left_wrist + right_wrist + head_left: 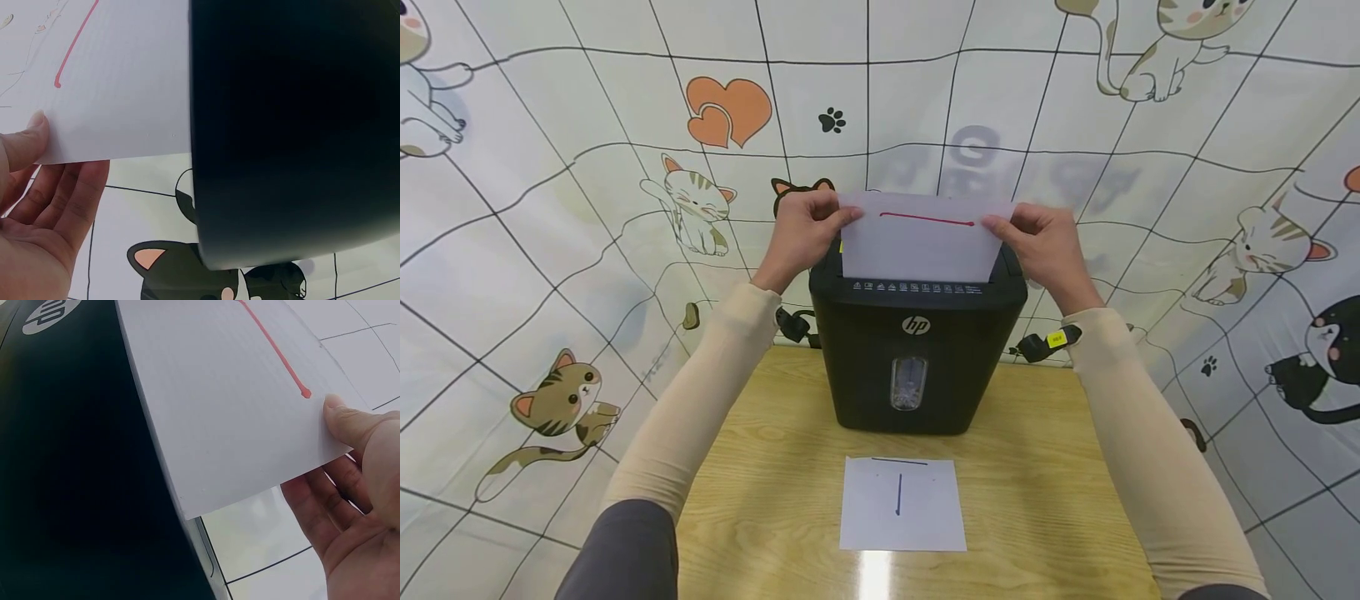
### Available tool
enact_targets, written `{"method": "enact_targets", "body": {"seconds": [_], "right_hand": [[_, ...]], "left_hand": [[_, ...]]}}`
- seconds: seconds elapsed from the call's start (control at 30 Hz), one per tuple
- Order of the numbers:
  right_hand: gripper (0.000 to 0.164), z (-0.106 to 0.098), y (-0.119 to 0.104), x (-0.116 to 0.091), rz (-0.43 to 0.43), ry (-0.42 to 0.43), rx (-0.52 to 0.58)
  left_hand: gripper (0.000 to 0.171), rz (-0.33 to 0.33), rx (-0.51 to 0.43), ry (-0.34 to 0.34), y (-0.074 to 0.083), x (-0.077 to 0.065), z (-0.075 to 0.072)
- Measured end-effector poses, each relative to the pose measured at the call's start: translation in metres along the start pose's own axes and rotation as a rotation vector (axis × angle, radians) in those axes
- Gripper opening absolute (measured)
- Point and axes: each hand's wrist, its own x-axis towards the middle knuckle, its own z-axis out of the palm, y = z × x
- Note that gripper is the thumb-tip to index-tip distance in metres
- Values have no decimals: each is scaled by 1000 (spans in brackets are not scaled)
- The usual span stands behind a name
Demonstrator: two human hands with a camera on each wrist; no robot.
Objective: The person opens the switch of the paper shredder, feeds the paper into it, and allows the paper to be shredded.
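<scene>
A white sheet of paper (921, 246) with a red line across its upper part stands upright at the top of a black HP paper shredder (917, 358). My left hand (805, 233) pinches the sheet's upper left edge between thumb and fingers. On the opposite side, my right hand (1041, 242) pinches the upper right edge, its thumb near the end of the red line. In both wrist views the lower edge of the sheet (231, 425) meets the shredder's top, where the slot itself is hidden. Scraps show through the shredder's small window (909, 384).
A second white sheet (902, 508) with dark pen lines lies on the wooden table (760, 500) in front of the shredder. Behind and on both sides hangs a white grid-lined sheet (820, 92) with cartoon cats. A wrist camera (1045, 342) sits on the right sleeve.
</scene>
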Motion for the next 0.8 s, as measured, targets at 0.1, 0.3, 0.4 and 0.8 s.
{"method": "enact_targets", "body": {"seconds": [0.1,0.3,0.4,0.8], "right_hand": [[38,1,0,-1,-5,-8,-9],[38,4,5,-3,-5,-25,-13],[37,5,7,-4,0,-46,-4],[44,7,13,-6,46,-96,-54]], "left_hand": [[30,-29,-8,-10,0,-1,0],[27,-66,-11,-51,-4,-4,2],[29,-79,1,-62,-5,-5,2],[28,-151,-25,-109,-9,-9,2]]}}
